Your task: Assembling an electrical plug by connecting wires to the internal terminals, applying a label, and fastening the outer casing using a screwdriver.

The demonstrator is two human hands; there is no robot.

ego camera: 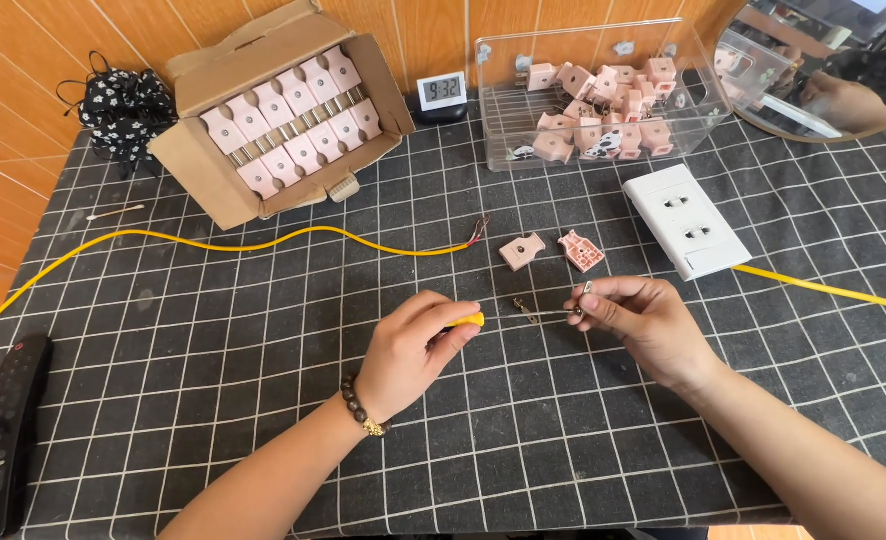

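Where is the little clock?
The small white digital clock stands at the far edge of the table in the head view, against the orange wall, between the open cardboard box of pink plugs on its left and the clear plastic bin on its right.

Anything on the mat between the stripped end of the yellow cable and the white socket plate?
Head view: two pink plug halves lie there, the shell nearer the yellow cable, the open half nearer the white socket plate.
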